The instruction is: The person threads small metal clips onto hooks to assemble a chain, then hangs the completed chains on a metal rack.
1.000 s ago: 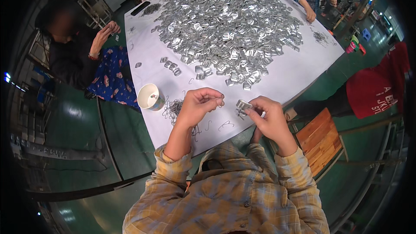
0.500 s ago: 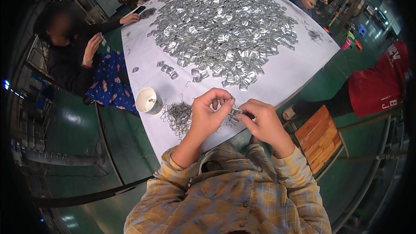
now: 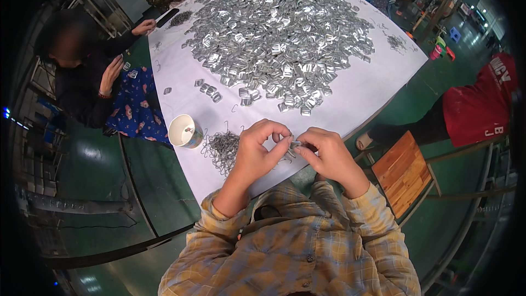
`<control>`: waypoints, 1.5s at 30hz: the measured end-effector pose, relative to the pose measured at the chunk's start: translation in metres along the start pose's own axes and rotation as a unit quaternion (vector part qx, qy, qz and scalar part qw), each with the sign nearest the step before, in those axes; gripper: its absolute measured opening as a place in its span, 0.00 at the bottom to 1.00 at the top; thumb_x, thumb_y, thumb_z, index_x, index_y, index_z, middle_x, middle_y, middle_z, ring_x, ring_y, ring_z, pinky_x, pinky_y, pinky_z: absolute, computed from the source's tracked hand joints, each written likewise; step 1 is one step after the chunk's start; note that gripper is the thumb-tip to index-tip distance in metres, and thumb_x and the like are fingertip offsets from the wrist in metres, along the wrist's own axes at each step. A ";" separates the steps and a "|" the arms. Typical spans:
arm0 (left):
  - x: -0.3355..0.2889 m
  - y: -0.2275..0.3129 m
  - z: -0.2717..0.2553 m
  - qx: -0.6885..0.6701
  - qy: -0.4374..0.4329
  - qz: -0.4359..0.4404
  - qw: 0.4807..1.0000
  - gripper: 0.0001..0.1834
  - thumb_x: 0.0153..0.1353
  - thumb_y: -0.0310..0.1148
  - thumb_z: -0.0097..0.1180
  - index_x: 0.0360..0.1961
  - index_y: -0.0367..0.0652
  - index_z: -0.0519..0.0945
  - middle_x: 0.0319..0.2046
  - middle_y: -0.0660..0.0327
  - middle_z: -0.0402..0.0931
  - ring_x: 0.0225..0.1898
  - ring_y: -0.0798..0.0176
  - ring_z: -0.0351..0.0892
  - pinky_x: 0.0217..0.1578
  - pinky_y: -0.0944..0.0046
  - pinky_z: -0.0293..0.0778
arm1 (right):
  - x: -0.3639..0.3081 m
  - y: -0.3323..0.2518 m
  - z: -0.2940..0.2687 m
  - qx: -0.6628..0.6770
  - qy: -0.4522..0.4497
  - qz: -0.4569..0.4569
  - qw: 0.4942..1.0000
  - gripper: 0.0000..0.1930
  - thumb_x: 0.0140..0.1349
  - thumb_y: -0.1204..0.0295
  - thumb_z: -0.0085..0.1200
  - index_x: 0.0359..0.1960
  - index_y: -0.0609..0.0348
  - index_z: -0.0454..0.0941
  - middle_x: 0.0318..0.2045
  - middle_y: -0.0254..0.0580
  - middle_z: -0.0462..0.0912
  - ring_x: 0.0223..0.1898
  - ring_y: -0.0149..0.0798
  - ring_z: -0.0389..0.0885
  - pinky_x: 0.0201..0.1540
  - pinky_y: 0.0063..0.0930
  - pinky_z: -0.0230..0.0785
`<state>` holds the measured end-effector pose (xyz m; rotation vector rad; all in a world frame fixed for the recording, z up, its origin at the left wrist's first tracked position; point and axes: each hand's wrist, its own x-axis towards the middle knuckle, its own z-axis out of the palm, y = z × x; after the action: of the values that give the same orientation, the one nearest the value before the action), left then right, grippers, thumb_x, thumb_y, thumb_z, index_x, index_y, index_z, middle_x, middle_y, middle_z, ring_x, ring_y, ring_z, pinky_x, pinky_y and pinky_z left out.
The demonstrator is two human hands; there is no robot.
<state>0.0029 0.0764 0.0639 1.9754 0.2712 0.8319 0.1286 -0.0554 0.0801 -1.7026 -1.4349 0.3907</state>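
Over the near edge of the table my two hands meet, fingertips almost touching. My left hand point(image 3: 261, 147) is closed in a pinch on what looks like a bent wire hook, mostly hidden by the thumb and fingers. Between the thumb and fingers of my right hand point(image 3: 324, 152) is a small silvery metal buckle point(image 3: 296, 144), its edge showing toward the left hand. Just left of my left hand lies a tangled heap of bent wire hooks point(image 3: 223, 149). A huge pile of flat silvery buckles point(image 3: 279, 38) covers the middle of the white-covered table point(image 3: 350, 101).
A white paper cup point(image 3: 183, 131) stands at the table's left edge. Several loose buckles point(image 3: 208, 90) lie beyond it. Co-workers handle pieces around the table; a person in black point(image 3: 82, 77) sits at left. A wooden stool point(image 3: 402, 172) and a person in red point(image 3: 479, 104) are at right.
My fingertips have come closer together around the buckle, and less of it shows. At left, the co-worker's hand has lowered a little. The far co-workers' hands have shifted too.
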 end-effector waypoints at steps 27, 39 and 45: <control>0.003 0.000 -0.013 -0.045 0.016 -0.038 0.998 0.03 0.54 0.22 0.57 0.29 0.39 0.76 0.26 0.66 0.79 0.29 0.77 0.71 0.30 0.75 0.64 | 0.027 0.163 0.029 -0.143 0.198 0.160 0.956 0.17 0.46 0.70 0.63 0.40 0.60 0.79 0.29 0.44 0.74 0.32 0.46 0.76 0.36 0.36 0.69; 0.006 -0.004 -0.003 -0.045 0.003 -0.031 0.999 0.04 0.52 0.22 0.58 0.30 0.39 0.76 0.25 0.66 0.77 0.27 0.75 0.71 0.29 0.73 0.65 | 0.039 0.131 0.019 0.099 0.218 0.031 0.970 0.02 0.49 0.81 0.57 0.26 0.64 0.78 0.34 0.41 0.78 0.29 0.32 0.80 0.29 0.22 0.71; 0.005 0.003 0.003 0.006 -0.011 0.035 0.999 0.05 0.50 0.21 0.58 0.30 0.37 0.76 0.24 0.60 0.77 0.25 0.67 0.74 0.27 0.70 0.66 | 0.014 0.038 -0.005 0.343 0.113 0.112 0.926 0.05 0.52 0.83 0.56 0.27 0.67 0.72 0.29 0.39 0.79 0.31 0.26 0.79 0.32 0.17 0.70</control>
<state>0.0079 0.0752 0.0678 2.0139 0.1954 0.8541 0.1610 -0.0438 0.0586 -1.2743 -0.7937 0.7022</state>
